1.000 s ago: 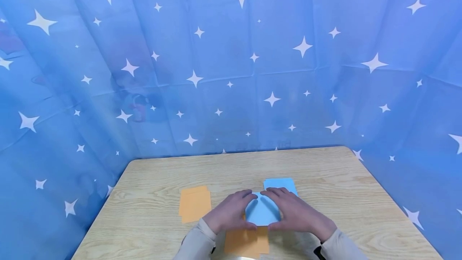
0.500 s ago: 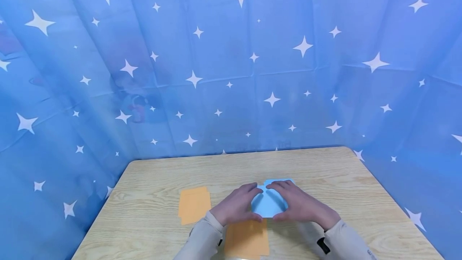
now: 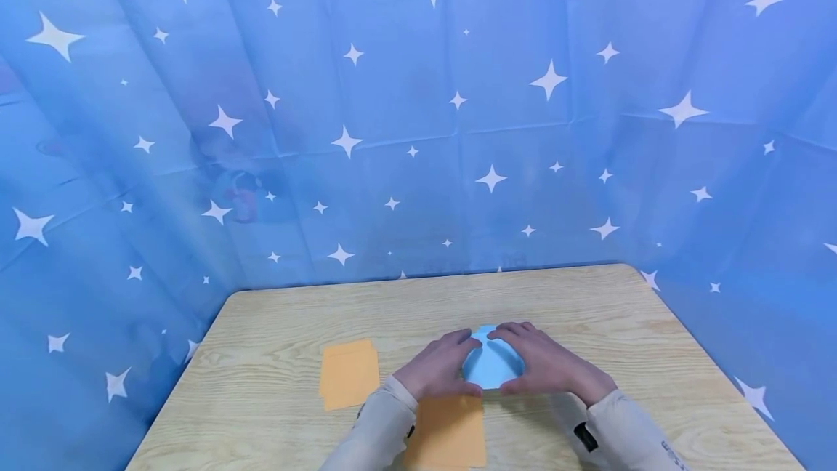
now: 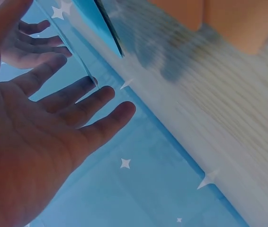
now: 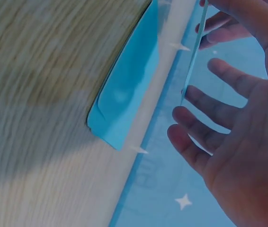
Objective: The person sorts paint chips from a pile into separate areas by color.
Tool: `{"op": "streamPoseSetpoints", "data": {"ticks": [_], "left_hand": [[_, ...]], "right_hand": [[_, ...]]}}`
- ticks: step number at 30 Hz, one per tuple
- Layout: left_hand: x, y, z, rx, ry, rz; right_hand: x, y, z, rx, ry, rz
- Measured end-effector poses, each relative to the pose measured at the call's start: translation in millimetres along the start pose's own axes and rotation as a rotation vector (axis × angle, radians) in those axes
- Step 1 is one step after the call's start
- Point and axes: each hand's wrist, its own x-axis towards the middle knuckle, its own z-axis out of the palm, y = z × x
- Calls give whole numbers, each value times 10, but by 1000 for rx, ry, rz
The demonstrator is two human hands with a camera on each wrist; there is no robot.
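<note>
My left hand [image 3: 439, 367] and right hand [image 3: 544, 363] hold a square light-blue sheet of paper [image 3: 492, 371] between them, thumbs at its near edge and fingers at its far side. The sheet is raised over the table. In the right wrist view the sheet [image 5: 194, 54] appears edge-on, a thin line running past the fingertips of the right hand [image 5: 243, 118]. The left wrist view shows the left hand [image 4: 44, 127] with fingers spread along the sheet's edge. Below lies a small pile of blue sheets [image 5: 124, 90], mostly hidden in the head view.
Orange sheets [image 3: 349, 376] lie overlapping on the wooden table [image 3: 275, 355] to the left. More orange sheets [image 3: 451, 435] lie near the front, partly under the left forearm. A blue star-patterned curtain [image 3: 405, 129] hangs behind the table.
Both hands have carried the blue sheet away from the body and slightly right, off the front orange sheets and over the blue pile. The orange sheets have stayed in place.
</note>
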Motion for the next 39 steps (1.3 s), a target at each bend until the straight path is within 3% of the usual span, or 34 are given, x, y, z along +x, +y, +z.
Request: {"op": "streamPoseSetpoints", "data": {"ticks": [7,20,31,39], "left_hand": [[137,63,35,84,-23,-7],[318,181,138,112,-95,-72],[349,219,115,122,-142,-101],[328,180,124,124,-125,-98]], "right_hand": [[-7,86,41,-1,4,23],[-26,215,108,10,-24,89],[-36,260,166,11,-24,122],[-27,266,159,-8,-20,131]]}}
